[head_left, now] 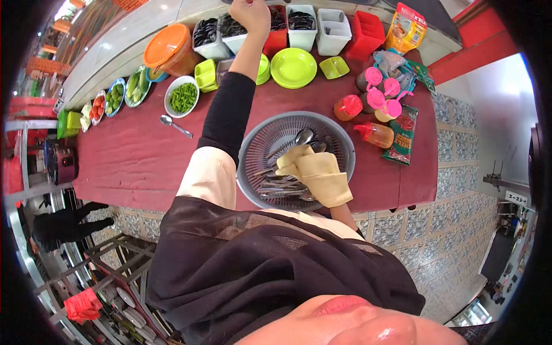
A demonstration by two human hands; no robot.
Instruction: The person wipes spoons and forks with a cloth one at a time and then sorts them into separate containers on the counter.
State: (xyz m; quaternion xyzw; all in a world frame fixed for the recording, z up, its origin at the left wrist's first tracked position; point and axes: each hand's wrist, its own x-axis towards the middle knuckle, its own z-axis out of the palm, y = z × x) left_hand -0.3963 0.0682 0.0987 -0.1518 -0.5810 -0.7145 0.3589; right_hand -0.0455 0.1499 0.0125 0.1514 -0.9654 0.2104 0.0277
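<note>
My left hand is raised at the top edge, over the row of cutlery containers; its fingers look curled together, and what they hold cannot be made out. Inside the grey plastic basket, a pale yellow cloth wraps my right hand, which grips it and mostly hides under it. Beside the cloth lie a spoon and a pile of metal cutlery. Dark cutlery fills a white container; another white container holds only a little.
On the red-covered table are a bowl of green chilies, a loose spoon, an orange tub, green plates, a red container and sauce bottles. A person in dark clothes is at the far left.
</note>
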